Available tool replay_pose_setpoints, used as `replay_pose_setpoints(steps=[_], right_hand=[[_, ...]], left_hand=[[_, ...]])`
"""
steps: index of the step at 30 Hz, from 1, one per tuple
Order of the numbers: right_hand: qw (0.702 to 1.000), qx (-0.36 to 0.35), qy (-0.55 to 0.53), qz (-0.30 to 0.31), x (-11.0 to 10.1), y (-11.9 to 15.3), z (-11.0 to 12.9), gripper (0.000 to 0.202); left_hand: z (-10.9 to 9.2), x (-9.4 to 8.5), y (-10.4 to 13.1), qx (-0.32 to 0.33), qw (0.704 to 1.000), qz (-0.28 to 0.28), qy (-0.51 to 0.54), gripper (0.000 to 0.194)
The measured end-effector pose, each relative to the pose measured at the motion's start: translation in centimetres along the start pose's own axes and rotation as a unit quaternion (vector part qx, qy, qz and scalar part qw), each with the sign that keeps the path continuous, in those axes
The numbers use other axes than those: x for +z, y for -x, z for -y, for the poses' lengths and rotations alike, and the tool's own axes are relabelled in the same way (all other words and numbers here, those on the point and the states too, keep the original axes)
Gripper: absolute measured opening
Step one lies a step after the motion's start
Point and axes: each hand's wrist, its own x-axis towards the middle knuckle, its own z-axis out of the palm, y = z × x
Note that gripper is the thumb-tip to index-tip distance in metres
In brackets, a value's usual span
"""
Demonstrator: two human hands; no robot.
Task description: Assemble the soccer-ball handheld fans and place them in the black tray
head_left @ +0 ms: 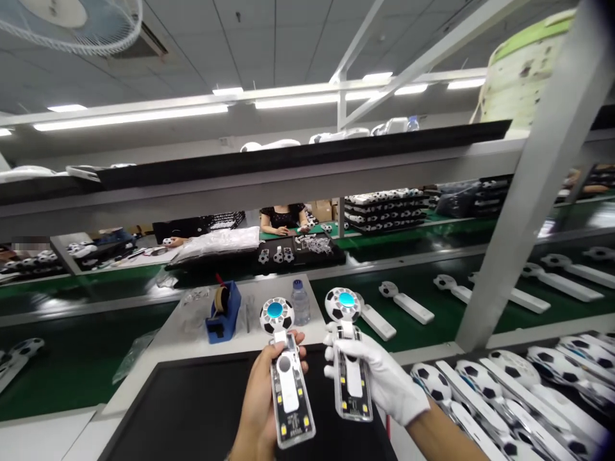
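Bare left hand [262, 400] fingers clenched round football-headed fan [284, 378]; gloved right hand [379, 378] fingers clenched round second fan [348, 358]. Both upright above black mat [192, 410] at worktop [192, 336] near edge.

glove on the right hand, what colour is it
White. The glove covers the right hand holding a football-patterned fan, plain in the head view.

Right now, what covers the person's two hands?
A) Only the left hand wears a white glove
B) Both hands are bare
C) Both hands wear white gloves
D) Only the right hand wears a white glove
D: the right hand is in a white glove, while the left hand is bare; each grips a soccer-ball-headed device.
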Motion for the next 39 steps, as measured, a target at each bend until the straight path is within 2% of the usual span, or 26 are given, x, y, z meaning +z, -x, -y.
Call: replay_pose_setpoints(steps=[3,5,8,10,12,20,24,27,31,34,36,39], right_hand=[[0.998,0.034,-0.039,-0.030,0.1,-0.4,0.1,0.028],[0.997,0.055,-0.052,-0.030,0.4,-0.4,0.0,0.025],[0.994,0.077,-0.077,0.032,0.7,-0.3,0.0,0.021],[0.990,0.091,-0.076,0.073,0.6,-0.3,-0.1,0.025],[0.989,0.096,-0.064,0.089,0.3,-0.3,-0.3,0.029],[0.995,0.065,-0.043,0.065,-0.5,-0.7,-1.2,0.027],[0.995,0.075,-0.037,0.045,-0.2,-0.7,-1.4,0.043],[0.998,0.065,-0.019,0.002,0.3,-0.6,-1.4,0.048],[0.992,-0.050,0.094,-0.067,1.6,0.1,-1.4,0.036],[0.975,-0.115,0.176,-0.066,2.5,0.9,-1.2,0.034],[0.977,-0.097,0.186,-0.041,2.4,0.6,-0.7,0.036],[0.985,0.008,0.164,-0.043,0.5,-2.1,0.5,0.045]], left_hand=[[0.7,0.3,-0.8,-0.010,0.999,0.037,0.014,0.022],[1.4,0.6,-1.1,-0.022,0.998,0.063,-0.002,0.020],[2.3,0.8,-1.2,-0.050,0.993,0.099,-0.036,0.019],[2.7,0.8,-1.1,-0.063,0.990,0.113,-0.051,0.022],[2.8,0.7,-1.1,-0.064,0.989,0.125,-0.051,0.023],[2.7,0.7,-1.2,-0.059,0.988,0.141,-0.033,0.019],[2.6,0.8,-1.1,-0.056,0.988,0.137,-0.050,0.020],[2.5,0.9,-0.9,-0.022,0.990,0.109,-0.081,0.017],[2.2,0.9,-0.6,0.016,0.986,0.097,-0.134,0.025],[1.8,0.7,-0.7,0.039,0.975,0.123,-0.182,0.023],[1.5,0.4,-0.7,0.076,0.965,0.133,-0.212,0.020],[1.1,0.0,-0.8,0.137,0.947,0.120,-0.265,0.017]])
